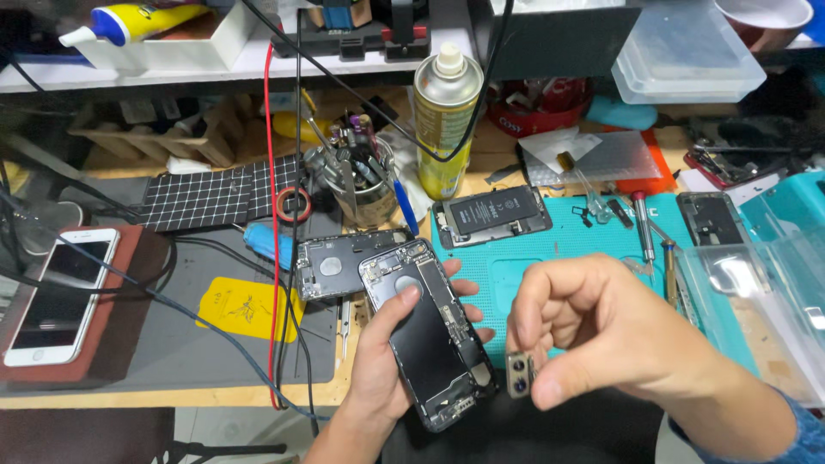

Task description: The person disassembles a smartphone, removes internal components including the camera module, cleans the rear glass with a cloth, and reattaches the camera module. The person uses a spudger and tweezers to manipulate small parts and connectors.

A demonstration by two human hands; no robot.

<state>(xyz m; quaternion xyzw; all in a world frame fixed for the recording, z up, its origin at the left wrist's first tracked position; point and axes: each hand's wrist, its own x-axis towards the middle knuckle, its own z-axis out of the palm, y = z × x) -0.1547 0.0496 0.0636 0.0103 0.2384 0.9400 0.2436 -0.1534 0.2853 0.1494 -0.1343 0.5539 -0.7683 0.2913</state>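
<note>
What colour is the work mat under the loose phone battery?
Teal-green; the mat shows best in the head view, beneath the battery.

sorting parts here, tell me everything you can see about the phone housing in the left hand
The phone housing is a dark, opened rear shell, inside facing up, showing a glossy black plate, a round central cutout and small metal brackets along the edges. It tilts diagonally, cradled in the left hand, thumb resting on its upper part, above the desk edge.

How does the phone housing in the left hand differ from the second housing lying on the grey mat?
The held housing is lifted and tilted in the left hand; the lying housing rests flat on the grey mat. The held housing shows in full, while the lying housing is partly covered by it. The held housing runs lengthwise away from the person; the lying one lies crosswise. Both are dark, opened shells with their inner parts exposed.
</note>
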